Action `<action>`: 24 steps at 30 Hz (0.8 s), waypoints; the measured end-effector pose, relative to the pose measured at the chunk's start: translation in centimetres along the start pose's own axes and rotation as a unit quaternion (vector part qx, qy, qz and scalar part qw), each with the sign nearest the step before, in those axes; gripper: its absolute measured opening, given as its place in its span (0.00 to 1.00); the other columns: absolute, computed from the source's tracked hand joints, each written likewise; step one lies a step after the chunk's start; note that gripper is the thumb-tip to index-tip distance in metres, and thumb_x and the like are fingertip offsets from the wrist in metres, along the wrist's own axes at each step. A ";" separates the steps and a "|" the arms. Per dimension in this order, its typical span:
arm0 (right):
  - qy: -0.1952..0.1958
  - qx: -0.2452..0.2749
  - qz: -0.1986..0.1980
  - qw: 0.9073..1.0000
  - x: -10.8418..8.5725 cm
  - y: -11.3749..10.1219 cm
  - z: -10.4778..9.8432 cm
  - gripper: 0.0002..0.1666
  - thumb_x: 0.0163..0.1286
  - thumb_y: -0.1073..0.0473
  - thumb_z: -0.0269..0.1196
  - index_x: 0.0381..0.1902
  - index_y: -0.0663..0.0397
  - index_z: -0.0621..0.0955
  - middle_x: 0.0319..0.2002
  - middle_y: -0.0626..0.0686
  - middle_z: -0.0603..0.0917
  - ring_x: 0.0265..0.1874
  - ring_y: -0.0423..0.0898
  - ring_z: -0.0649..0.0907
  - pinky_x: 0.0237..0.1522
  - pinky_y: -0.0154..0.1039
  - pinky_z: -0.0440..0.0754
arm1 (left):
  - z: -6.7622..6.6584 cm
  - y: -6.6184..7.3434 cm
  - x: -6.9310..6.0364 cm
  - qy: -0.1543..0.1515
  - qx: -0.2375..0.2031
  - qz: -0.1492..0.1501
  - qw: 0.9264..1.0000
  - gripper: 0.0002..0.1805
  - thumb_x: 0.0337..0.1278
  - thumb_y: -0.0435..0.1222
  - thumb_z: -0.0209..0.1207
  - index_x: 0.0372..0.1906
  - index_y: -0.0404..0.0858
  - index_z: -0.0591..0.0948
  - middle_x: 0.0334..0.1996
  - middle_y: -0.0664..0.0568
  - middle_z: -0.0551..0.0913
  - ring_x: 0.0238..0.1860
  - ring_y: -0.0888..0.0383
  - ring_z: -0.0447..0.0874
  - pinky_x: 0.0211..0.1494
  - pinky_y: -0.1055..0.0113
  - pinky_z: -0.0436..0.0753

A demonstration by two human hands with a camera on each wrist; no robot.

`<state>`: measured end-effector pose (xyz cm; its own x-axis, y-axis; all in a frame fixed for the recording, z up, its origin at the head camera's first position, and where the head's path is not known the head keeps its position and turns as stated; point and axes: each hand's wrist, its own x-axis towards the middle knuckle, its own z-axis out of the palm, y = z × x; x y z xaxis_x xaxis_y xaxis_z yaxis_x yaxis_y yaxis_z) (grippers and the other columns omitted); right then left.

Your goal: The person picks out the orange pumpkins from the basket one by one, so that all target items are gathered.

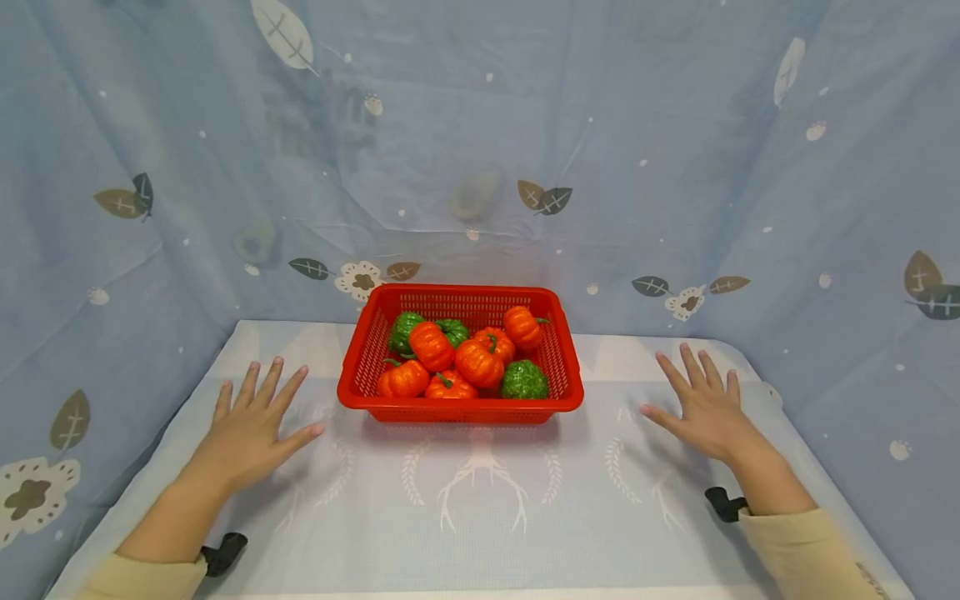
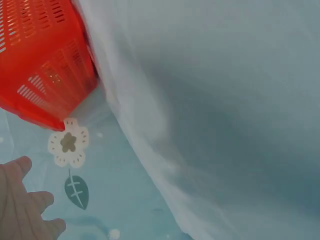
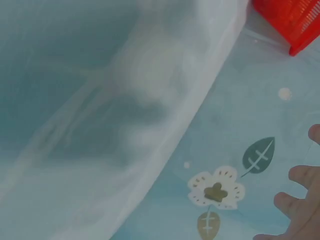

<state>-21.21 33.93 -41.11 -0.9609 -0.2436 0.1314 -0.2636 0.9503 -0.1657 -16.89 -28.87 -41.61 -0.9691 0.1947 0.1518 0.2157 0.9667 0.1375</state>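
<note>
A red plastic basket (image 1: 459, 411) stands at the back middle of the table. Inside it lie several small orange pumpkins (image 1: 480, 363) and a few green ones, among them a bumpy green pumpkin (image 1: 524, 380) at the front right. To the left of the basket, my left hand (image 1: 251, 429) is held with fingers spread, touching nothing I can see. My right hand (image 1: 707, 412) is spread likewise on the other side, apart from the basket. Each wrist view catches part of the basket and a few fingertips (image 2: 40, 200) at the edge.
A pale patterned cloth (image 1: 480, 517) covers the table. Blue curtains (image 1: 480, 150) printed with leaves and flowers hang behind it and along both sides. A black wrist camera (image 1: 225, 553) sits at the left wrist, another black camera (image 1: 725, 504) at the right.
</note>
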 end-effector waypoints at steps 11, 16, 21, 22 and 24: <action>0.019 0.018 -0.022 0.999 1.4 -2.7 0.4 0.55 0.68 0.29 0.57 0.81 0.45 0.51 0.79 0.67 0.43 0.76 0.70 0.42 0.67 0.77 0.34 | 0.9 1.4 1.5 0.029 -0.049 0.033 0.998 0.49 0.64 0.63 0.54 0.81 0.45 0.50 0.78 0.30 0.45 0.75 0.27 0.40 0.72 0.29 0.39; 0.041 0.040 -0.043 0.997 2.0 -3.8 0.6 0.52 0.68 0.32 0.60 0.80 0.47 0.55 0.78 0.68 0.46 0.75 0.70 0.45 0.68 0.76 0.40 | 1.1 1.8 2.0 0.036 -0.089 0.041 0.995 0.48 0.64 0.59 0.57 0.80 0.44 0.52 0.78 0.32 0.46 0.76 0.29 0.42 0.72 0.30 0.45; 0.060 0.062 -0.057 0.995 2.7 -4.8 0.8 0.50 0.67 0.34 0.62 0.78 0.49 0.58 0.77 0.68 0.49 0.75 0.70 0.47 0.68 0.75 0.44 | 1.5 2.2 2.9 0.034 -0.121 0.044 0.991 0.47 0.66 0.59 0.56 0.81 0.45 0.52 0.78 0.35 0.46 0.76 0.31 0.42 0.67 0.25 0.54; 0.064 0.066 -0.060 0.994 2.9 -5.0 0.8 0.50 0.68 0.35 0.62 0.78 0.49 0.59 0.77 0.68 0.50 0.74 0.70 0.47 0.67 0.76 0.45 | 1.6 2.3 3.1 0.033 -0.129 0.044 0.990 0.47 0.66 0.59 0.56 0.81 0.45 0.52 0.78 0.35 0.46 0.76 0.32 0.43 0.66 0.24 0.55; 0.071 0.073 -0.066 0.993 3.3 -5.5 1.0 0.48 0.68 0.36 0.63 0.78 0.48 0.60 0.77 0.66 0.51 0.74 0.69 0.48 0.67 0.76 0.48 | 1.7 2.5 3.5 0.030 -0.149 0.043 0.988 0.46 0.66 0.59 0.55 0.81 0.45 0.51 0.78 0.36 0.46 0.77 0.33 0.43 0.64 0.23 0.58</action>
<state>-23.00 27.75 -40.71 -0.8985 -0.3241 0.2960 -0.4054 0.8714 -0.2762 -19.93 -25.50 -42.37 -0.9390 0.2547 0.2310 0.3305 0.8542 0.4015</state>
